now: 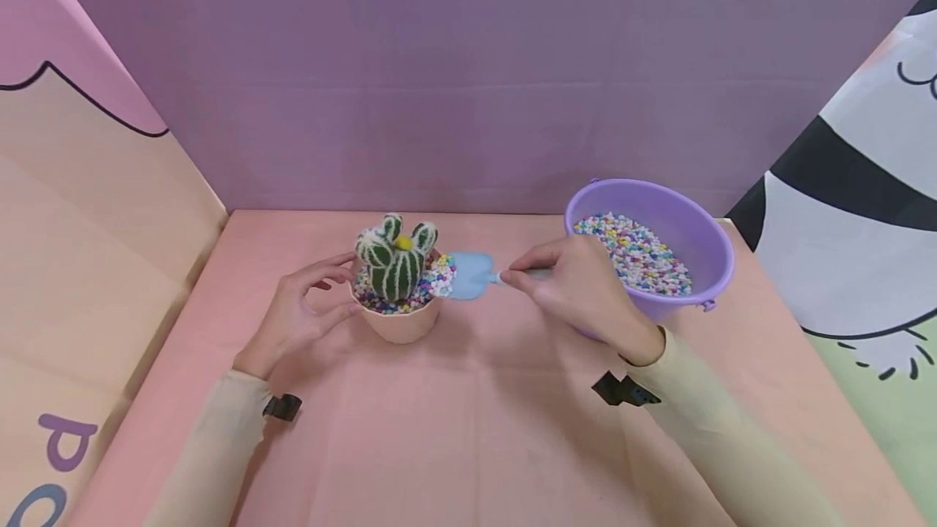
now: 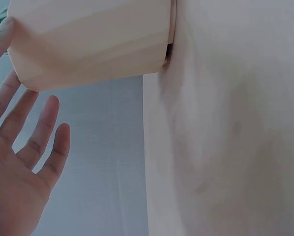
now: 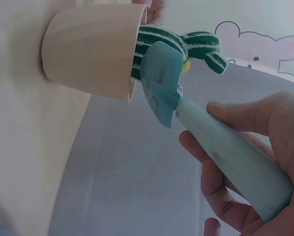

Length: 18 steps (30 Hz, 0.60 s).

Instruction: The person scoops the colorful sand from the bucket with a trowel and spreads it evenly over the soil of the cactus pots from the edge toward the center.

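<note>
A peach flowerpot (image 1: 401, 325) holds a knitted green cactus (image 1: 394, 276) with white stripes and a yellow spot, set among multicoloured pebbles. My left hand (image 1: 296, 307) holds the pot's rim from the left, thumb at the front and fingers behind; the left wrist view shows the outer fingers standing clear of it. With my right hand (image 1: 578, 283) I grip a light blue toy shovel (image 3: 230, 152) by its handle. Its blade (image 1: 470, 275) is tilted at the pot's right rim, with pebbles (image 1: 442, 275) at its tip. In the right wrist view the blade hides part of the cactus.
A purple bucket (image 1: 695, 246) of multicoloured pebbles (image 1: 644, 254) stands to the right, partly behind my right hand. The pink table (image 1: 410, 429) meets a purple backdrop (image 1: 468, 88) at the back. Cartoon-printed panels flank both sides.
</note>
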### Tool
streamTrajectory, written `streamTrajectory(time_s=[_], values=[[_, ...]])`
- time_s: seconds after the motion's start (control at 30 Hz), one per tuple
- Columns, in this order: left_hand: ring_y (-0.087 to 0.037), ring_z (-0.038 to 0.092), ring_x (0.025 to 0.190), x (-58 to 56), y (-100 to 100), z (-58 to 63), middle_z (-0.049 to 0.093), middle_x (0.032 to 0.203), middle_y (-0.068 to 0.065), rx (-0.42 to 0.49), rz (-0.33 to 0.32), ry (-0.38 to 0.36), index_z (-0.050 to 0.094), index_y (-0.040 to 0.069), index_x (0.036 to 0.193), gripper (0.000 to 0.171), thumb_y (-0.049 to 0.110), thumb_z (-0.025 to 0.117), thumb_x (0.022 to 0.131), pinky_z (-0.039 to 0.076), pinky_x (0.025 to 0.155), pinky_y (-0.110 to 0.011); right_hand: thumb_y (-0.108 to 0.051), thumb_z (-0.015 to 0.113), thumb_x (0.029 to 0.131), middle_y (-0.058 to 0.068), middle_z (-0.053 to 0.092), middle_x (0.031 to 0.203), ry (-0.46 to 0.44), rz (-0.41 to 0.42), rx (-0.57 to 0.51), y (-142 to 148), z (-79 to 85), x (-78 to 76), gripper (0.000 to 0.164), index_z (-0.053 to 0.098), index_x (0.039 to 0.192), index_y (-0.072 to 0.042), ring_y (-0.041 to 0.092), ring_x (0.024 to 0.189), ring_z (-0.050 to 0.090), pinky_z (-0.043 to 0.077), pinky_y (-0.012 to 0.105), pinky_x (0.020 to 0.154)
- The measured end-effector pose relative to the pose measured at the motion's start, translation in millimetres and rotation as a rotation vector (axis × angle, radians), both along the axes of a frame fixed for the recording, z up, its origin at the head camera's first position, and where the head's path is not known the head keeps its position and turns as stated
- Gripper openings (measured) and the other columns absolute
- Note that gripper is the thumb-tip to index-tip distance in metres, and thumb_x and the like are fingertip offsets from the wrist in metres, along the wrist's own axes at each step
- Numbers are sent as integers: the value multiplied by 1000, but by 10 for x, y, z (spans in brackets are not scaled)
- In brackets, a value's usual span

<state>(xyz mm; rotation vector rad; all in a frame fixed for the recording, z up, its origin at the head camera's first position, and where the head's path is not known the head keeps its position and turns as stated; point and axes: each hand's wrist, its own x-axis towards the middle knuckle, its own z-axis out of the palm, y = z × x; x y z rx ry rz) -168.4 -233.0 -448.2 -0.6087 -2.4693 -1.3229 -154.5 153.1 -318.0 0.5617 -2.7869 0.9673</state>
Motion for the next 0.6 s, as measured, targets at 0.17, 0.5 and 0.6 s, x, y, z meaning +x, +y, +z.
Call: streamTrajectory(time_s=[0.17, 0.5, 0.6], values=[[-8, 63, 123, -1, 6, 12, 67, 149, -4, -3, 0, 5, 76, 13, 109, 33, 11, 93, 81, 55, 92, -32, -26, 84, 89, -11, 81, 82, 19, 28, 50, -52, 52, -38, 5, 88, 90, -24, 8, 78, 75, 52, 30, 71], [-29, 63, 127, 16, 110, 83, 68, 136, -11, -27, 26, 27, 76, 14, 95, 32, 15, 99, 73, 52, 90, -35, -26, 85, 88, -11, 81, 80, 91, 59, 83, -93, 44, -74, 4, 88, 87, -23, 8, 74, 75, 51, 29, 68], [-29, 61, 125, 28, 145, 88, 66, 129, -12, -32, 39, 23, 73, 15, 88, 32, 17, 100, 70, 52, 94, -41, -26, 85, 87, -11, 81, 80, 102, 59, 93, -95, 37, -82, 4, 88, 88, -23, 8, 73, 75, 50, 29, 68]])
